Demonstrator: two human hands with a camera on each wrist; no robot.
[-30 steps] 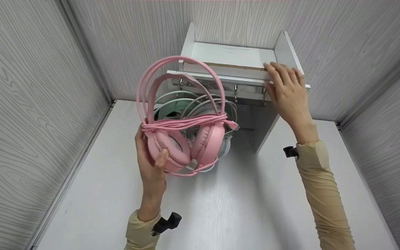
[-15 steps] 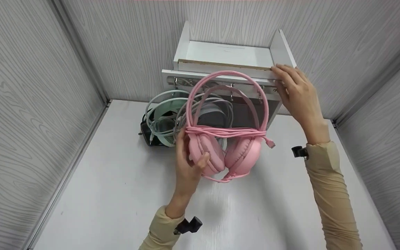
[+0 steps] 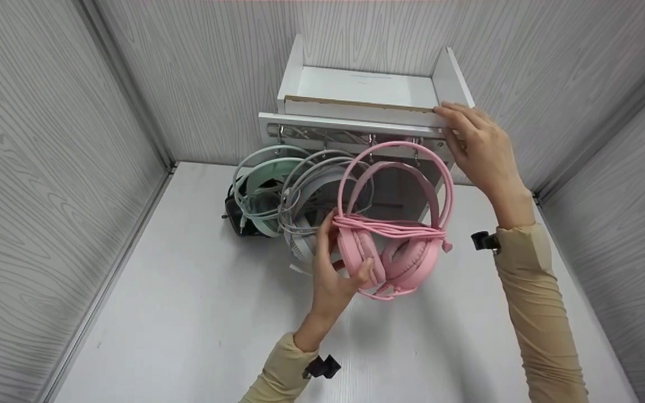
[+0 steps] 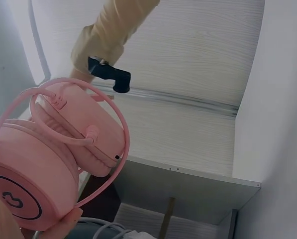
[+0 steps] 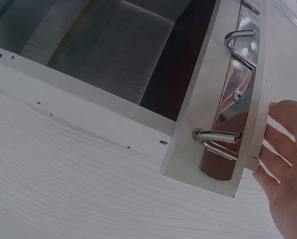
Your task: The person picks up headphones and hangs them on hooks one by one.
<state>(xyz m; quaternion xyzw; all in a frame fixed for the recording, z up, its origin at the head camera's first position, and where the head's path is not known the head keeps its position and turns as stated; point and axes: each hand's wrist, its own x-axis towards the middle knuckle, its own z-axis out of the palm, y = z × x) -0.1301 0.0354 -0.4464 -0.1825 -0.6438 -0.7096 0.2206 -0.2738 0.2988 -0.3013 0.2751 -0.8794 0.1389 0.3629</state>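
My left hand (image 3: 331,282) grips a pink pair of headphones (image 3: 420,266) by its left ear cup, thumb in front and fingers behind. The headband points up, and a bundled pink cord wraps across it above the cups. In the left wrist view a dark emblem marks one pink ear cup (image 4: 24,179). The headphones overlap the right part of a metal hook rail (image 3: 350,136) under a white shelf (image 3: 356,112). My right hand (image 3: 482,145) holds the shelf's right front corner, fingers over the top edge. Bare double hooks (image 5: 218,139) show in the right wrist view.
Grey-white headphones (image 3: 303,246) and mint-green headphones (image 3: 266,224) hang at the left of the rail, with a black object (image 3: 238,215) behind them. Grey wood-grain walls (image 3: 37,168) enclose the white table (image 3: 188,313) on the sides and back.
My left hand has carried the pink headphones to the right and slightly down, uncovering the green and grey headphones. The right hand stays at the shelf corner.
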